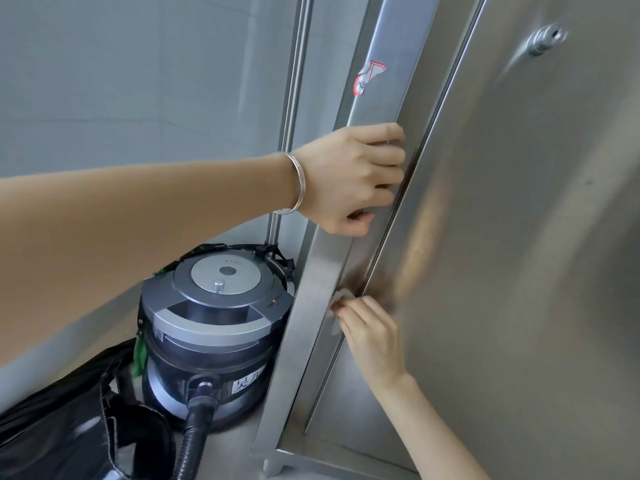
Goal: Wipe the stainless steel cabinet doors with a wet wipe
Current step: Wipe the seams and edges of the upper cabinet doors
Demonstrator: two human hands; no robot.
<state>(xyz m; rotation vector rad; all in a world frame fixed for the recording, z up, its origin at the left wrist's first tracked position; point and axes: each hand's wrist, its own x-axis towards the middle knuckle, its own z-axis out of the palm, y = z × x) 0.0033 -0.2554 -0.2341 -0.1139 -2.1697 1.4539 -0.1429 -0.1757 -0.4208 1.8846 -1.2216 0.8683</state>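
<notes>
The stainless steel cabinet door (519,237) fills the right of the view, with a round lock (545,39) near its top. My left hand (349,178), a bangle on its wrist, grips the door's left edge, fingers curled round it. Lower down, my right hand (367,327) holds a white wet wipe (341,299) against the narrow steel strip beside the door's edge. Most of the wipe is hidden under my fingers.
A dark canister vacuum cleaner (214,323) with a black hose (192,441) stands on the floor just left of the cabinet. A black bag (69,427) lies at the bottom left. A peeling red-and-white sticker (369,77) is on the cabinet frame. A grey wall is behind.
</notes>
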